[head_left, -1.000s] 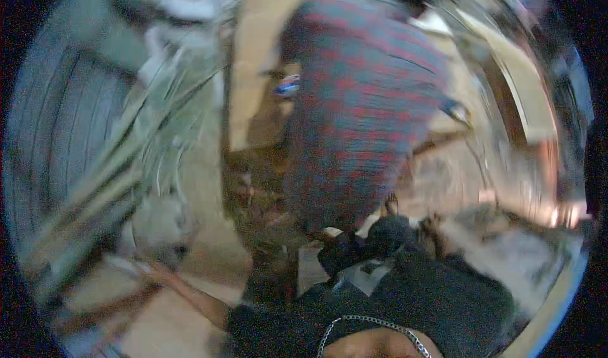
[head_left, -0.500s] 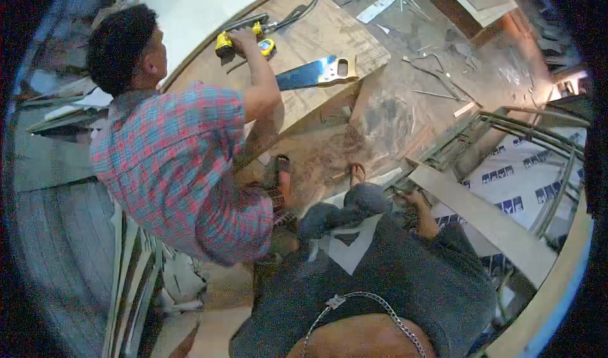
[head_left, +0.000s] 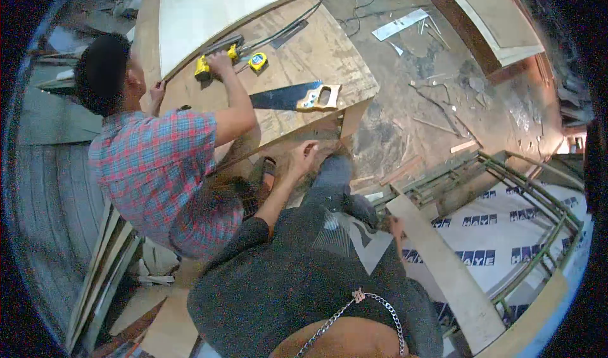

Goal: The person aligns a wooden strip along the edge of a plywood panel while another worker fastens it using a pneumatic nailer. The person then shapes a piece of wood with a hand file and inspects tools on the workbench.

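Note:
My left hand (head_left: 305, 154) is held out in front of me, above the floor near the workbench's front edge. Its fingers look curled in, and I see nothing in them. Down at my right side, my right hand (head_left: 395, 226) is at the left edge of a long, pale board (head_left: 437, 257); its fingers are too small and blurred to tell whether they grip it. On the wooden workbench (head_left: 342, 54) a handsaw (head_left: 278, 97) with a light wooden handle lies flat. Beyond it sit a yellow tape measure (head_left: 258, 62) and a yellow drill (head_left: 202, 69).
A co-worker in a plaid shirt (head_left: 152, 162) leans over the bench at my left, one hand (head_left: 220, 62) on the drill. A white sheet (head_left: 215, 10) covers the bench's far part. A green metal frame (head_left: 551, 231) stands at right. Scraps litter the floor (head_left: 405, 117).
My left arm has come into view and reaches forward. My view has shifted, so the bench and saw appear further left. The co-worker's other hand now shows by the white sheet.

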Motion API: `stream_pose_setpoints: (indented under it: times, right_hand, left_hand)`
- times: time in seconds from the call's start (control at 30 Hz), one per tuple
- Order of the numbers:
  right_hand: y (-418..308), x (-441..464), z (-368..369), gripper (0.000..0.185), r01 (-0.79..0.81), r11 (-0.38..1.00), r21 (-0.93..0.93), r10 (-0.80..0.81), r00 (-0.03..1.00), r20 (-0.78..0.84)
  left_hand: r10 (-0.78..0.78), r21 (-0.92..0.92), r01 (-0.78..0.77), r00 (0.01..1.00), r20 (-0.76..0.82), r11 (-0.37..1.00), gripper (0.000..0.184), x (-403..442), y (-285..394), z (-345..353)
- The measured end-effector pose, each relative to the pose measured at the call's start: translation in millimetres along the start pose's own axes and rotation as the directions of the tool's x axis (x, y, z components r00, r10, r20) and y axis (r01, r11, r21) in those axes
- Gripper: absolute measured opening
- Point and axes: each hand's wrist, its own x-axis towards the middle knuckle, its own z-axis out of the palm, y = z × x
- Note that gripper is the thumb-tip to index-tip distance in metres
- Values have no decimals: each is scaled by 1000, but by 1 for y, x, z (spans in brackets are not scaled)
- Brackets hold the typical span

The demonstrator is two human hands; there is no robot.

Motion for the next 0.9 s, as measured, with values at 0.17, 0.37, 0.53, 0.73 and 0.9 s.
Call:
stream_pose_setpoints:
  times: [0.17, 0.37, 0.53, 0.73, 0.9]
  right_hand:
    - [4, 55, -17, 27, -238, 949, 206, 211, 966, 148]
    - [13, 128, -37, 30, -356, 904, 239, 293, 920, 261]
    - [21, 197, -49, 34, -273, 952, 137, 216, 920, 326]
    - [-63, 364, -113, 18, -357, 847, 393, 205, 903, 378]
    - [-187, 491, -131, 22, -145, 958, 248, 39, 921, 388]
  left_hand:
    - [22, -209, -29, 999, -39, 977, 28, 50, 37, 39]
    - [156, 81, -141, 964, -215, 987, 46, 109, 46, 65]
    - [-90, 201, 126, 980, -177, 971, 60, 132, 62, 67]
    - [-61, 133, 123, 915, -399, 983, 55, 139, 60, 77]
    - [-121, 96, 202, 838, -532, 975, 50, 142, 50, 95]
